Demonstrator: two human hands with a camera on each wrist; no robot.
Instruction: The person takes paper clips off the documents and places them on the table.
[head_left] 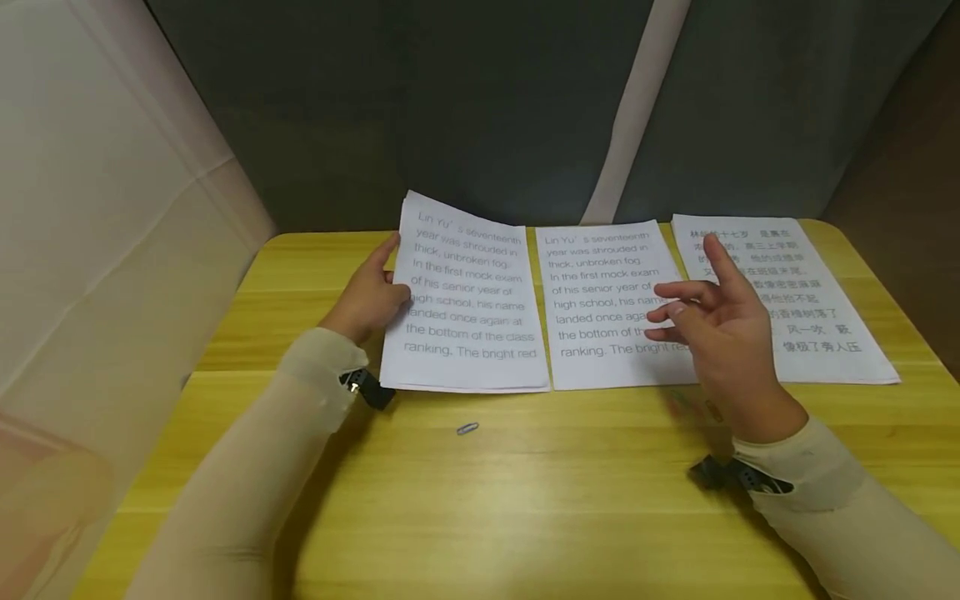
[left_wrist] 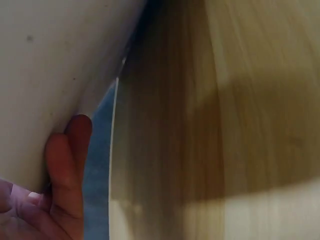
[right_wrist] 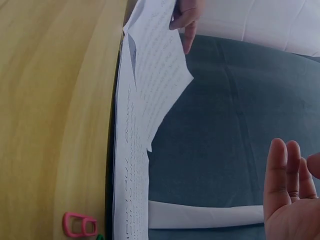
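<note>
Yellow wooden table [head_left: 525, 500] against a grey curtain [head_left: 487, 100]. Left hand [head_left: 369, 293] grips the left paper stack [head_left: 465, 308], "Lin Yu's seventeenth year"; right hand [head_left: 720, 333] hovers relaxed, holding nothing.

The desk [head_left: 525, 492] is yellow wood with a fine lengthwise grain and paler stripes. Three white sheets lie on it: the left sheet [head_left: 465, 300] and the middle sheet [head_left: 607, 308] carry grey printed Latin lines, the right sheet [head_left: 795, 292] darker grey Chinese characters. A small silver-grey paper clip [head_left: 467, 428] shows against the yellow. A pink clip [right_wrist: 79, 224] lies on the desk in the right wrist view. The backdrop [head_left: 487, 100] is dark grey-blue with a white strip [head_left: 630, 125]. Both sleeves [head_left: 247, 467] are pale beige.
</note>
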